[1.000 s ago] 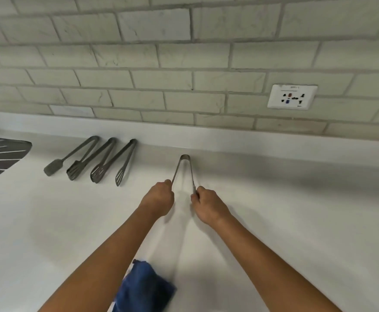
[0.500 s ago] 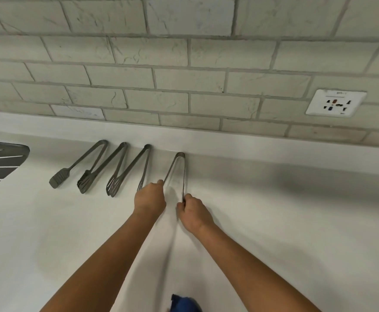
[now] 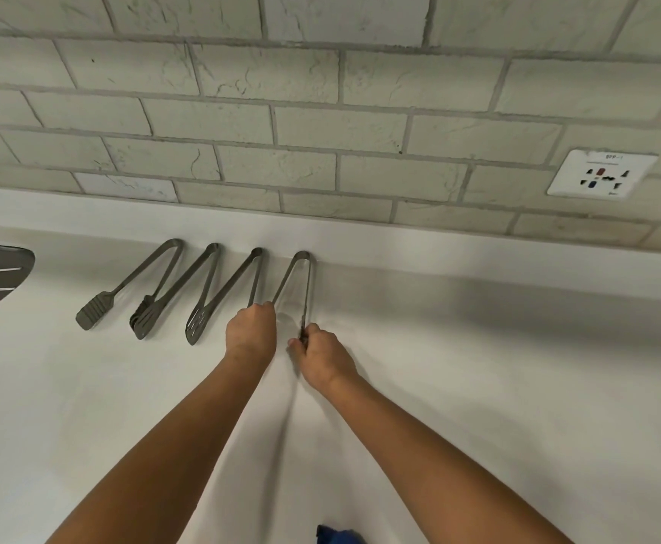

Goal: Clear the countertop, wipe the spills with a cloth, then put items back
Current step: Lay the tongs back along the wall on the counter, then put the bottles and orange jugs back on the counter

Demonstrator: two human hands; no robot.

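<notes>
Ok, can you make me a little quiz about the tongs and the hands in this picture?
1. How many pairs of tongs lie on the countertop?
2. True or false: both hands grip the rightmost tongs.
3. What sits at the bottom edge: A a blue cloth, B a red cup, C a sponge?

Key
1. Four, hinges toward the wall.
2. True: the left hand holds one arm, the right hand the other.
3. A.
</notes>
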